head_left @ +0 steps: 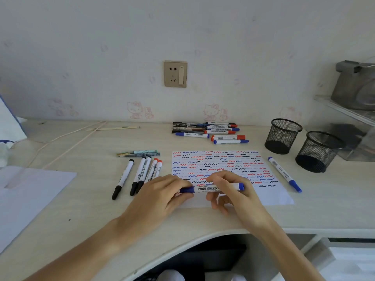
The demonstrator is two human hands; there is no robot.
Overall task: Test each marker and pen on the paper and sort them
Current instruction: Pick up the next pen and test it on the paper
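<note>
A blue whiteboard marker point(211, 188) lies level between both hands, just above the near edge of the test paper point(221, 165), which is covered in red, blue and black squiggles. My left hand point(162, 191) pinches its blue cap. My right hand point(231, 189) grips the white barrel. A pile of markers and pens point(207, 131) lies behind the paper. Left of the paper lie three black markers point(138, 175) and two red ones point(155, 169). One blue marker point(284, 173) lies right of the paper.
Two black mesh pen cups point(283, 136) point(318, 153) stand at the right. A light-blue pen point(138, 153) lies above the sorted markers. A white sheet point(30, 191) covers the left desk. A cable point(67, 140) runs across the back left. The desk's curved front edge point(203, 234) is near.
</note>
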